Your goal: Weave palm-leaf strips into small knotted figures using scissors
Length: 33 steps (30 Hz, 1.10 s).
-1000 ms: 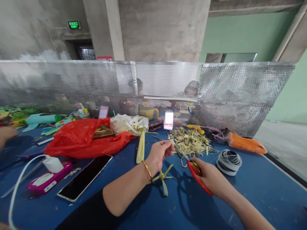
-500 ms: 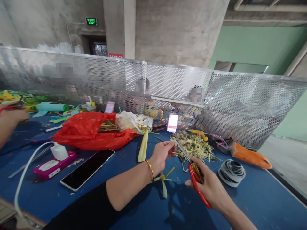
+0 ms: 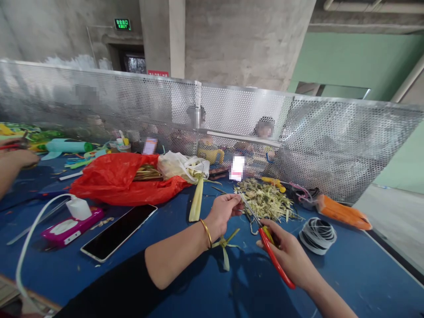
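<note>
My right hand is wrapped round red-handled scissors, whose blades point up and left to my other fingertips. My left hand, with a gold bangle at the wrist, is closed in a pinch at the blade tips. What it pinches is too small to make out. Just below that wrist is a knotted pale-green leaf piece with several splayed ends. A heap of leaf scraps lies behind the scissors. Left of my left hand, a folded leaf strip rests on the blue table.
A red plastic bag with dried strips, a dark-screened phone and a magenta power strip are at left. A roll of white-and-black cord and an orange packet stand right. A perforated metal screen runs behind. Another person's hand works at far left.
The scissors' handles have drawn closer together in my right hand. My left hand keeps its pinch in nearly the same place. The whole view has shifted slightly.
</note>
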Each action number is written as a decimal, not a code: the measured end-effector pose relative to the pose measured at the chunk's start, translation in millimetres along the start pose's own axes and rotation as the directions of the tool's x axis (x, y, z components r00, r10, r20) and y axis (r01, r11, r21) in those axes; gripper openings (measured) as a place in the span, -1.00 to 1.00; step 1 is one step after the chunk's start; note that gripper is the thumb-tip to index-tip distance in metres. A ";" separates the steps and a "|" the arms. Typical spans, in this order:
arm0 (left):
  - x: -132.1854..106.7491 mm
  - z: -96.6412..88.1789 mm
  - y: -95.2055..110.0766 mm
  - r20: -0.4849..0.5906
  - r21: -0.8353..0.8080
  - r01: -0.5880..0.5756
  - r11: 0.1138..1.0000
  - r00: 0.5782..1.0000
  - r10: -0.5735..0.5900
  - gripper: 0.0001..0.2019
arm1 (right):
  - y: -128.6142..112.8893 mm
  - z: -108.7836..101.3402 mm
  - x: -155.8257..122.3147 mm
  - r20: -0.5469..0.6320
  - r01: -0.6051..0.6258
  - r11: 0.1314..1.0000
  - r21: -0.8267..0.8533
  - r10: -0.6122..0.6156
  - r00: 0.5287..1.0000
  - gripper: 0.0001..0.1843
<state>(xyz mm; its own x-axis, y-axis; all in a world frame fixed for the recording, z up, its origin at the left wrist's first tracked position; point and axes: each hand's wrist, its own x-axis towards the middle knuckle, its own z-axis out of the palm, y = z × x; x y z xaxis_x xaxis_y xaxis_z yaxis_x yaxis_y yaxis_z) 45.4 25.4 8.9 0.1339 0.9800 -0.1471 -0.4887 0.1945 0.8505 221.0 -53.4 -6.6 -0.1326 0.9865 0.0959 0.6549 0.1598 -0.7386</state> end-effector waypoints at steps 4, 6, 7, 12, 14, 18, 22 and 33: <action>0.4 -0.2 -1.6 -0.012 0.000 -0.006 1.000 1.000 0.006 -0.90 | 1.4 1.3 1.6 -0.018 0.018 1.000 0.018 -0.018 1.000 -0.42; 0.4 -0.2 -2.6 -0.021 -0.001 -0.006 1.000 1.000 0.006 -0.91 | 2.0 2.2 2.6 -0.024 0.032 0.999 0.005 -0.032 0.999 -0.41; 0.4 -0.1 -3.0 -0.026 -0.001 -0.005 1.000 1.000 0.005 -0.91 | 2.2 2.6 2.9 -0.026 0.036 0.999 -0.004 -0.036 0.999 -0.40; 0.9 0.0 -3.8 -0.052 0.002 0.011 1.000 0.999 -0.011 -0.92 | 1.3 4.3 3.2 -0.030 0.048 0.997 -0.052 -0.050 0.998 -0.37; 1.2 -0.3 -3.5 -0.065 0.011 0.019 1.000 0.998 -0.018 -0.93 | 0.2 4.6 3.0 -0.025 0.053 0.996 -0.071 -0.055 0.998 -0.37; 1.5 -1.0 -2.4 -0.086 0.033 0.029 0.999 0.996 -0.026 -0.93 | -2.3 4.8 2.9 -0.027 0.059 0.994 -0.094 -0.062 0.998 -0.40; 1.8 -1.6 -1.6 -0.092 0.049 0.039 0.998 0.995 -0.034 -0.92 | -3.4 5.2 3.0 -0.032 0.072 0.992 -0.104 -0.076 0.997 -0.44; -7.6 -2.5 5.5 -0.084 0.068 0.042 0.997 0.996 -0.036 -0.84 | -6.5 1.9 3.4 -0.098 -0.108 0.863 -0.493 0.068 0.993 -0.52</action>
<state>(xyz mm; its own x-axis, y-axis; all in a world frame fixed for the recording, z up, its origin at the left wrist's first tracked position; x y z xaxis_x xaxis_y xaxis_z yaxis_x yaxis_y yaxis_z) 39.5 19.2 13.5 0.0788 0.9725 -0.2192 -0.4231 0.2317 0.8760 215.0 -51.1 -2.7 -0.0139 0.9938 0.1105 0.9466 0.0487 -0.3188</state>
